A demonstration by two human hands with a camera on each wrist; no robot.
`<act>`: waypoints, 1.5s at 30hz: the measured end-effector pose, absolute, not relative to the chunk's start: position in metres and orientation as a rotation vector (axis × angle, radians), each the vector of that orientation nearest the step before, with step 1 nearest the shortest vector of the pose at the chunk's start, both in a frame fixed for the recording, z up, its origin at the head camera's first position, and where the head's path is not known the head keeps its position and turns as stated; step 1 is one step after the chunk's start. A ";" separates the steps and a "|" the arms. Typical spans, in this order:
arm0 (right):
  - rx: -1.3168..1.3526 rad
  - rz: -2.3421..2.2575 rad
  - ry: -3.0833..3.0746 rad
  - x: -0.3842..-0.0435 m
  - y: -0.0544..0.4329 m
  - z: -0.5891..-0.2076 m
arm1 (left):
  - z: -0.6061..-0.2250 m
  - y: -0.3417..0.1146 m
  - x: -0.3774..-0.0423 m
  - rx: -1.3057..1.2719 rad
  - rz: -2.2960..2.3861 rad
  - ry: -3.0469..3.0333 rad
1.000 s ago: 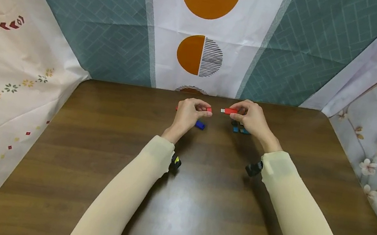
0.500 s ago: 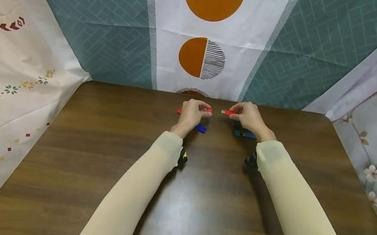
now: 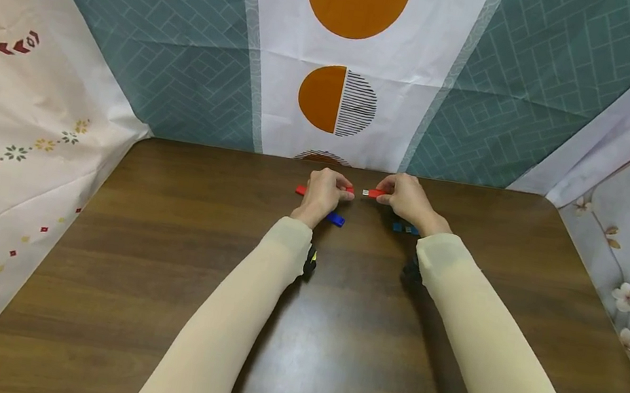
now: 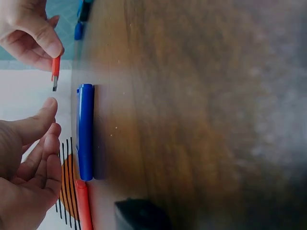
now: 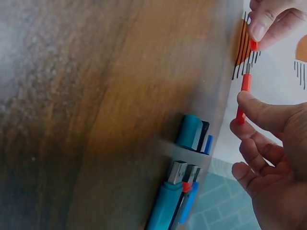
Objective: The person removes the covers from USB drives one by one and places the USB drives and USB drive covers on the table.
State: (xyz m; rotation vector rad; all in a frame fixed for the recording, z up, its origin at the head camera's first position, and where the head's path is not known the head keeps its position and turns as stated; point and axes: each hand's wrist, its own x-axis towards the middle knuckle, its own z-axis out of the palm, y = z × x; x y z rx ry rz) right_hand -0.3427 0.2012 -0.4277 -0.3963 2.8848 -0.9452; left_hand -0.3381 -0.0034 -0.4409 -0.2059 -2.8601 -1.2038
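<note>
My left hand pinches a small red cap between thumb and fingertips. My right hand grips a red USB flash drive by its body, with the metal plug bare and pointing at the cap. A short gap separates plug and cap. Below the left hand lie a blue pen-like stick and a red stick. Near the right hand, a teal USB drive rests with its plug bare, beside darker and blue drives partly hidden behind it. A teal cap lies just off its plug.
Black and blue caps stand in a row behind the teal one. All of these lie on a brown wooden table, near its far edge. Patterned cloths hang behind the table and at both sides.
My hands have drawn closer together, and the gap between the red drive's plug and the red cap has narrowed. The right hand has shifted left. Both grips look the same.
</note>
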 end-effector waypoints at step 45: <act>-0.399 -0.734 2.895 -0.354 0.192 -0.437 | -0.447 0.008 -0.349 -0.179 -1.072 -2.966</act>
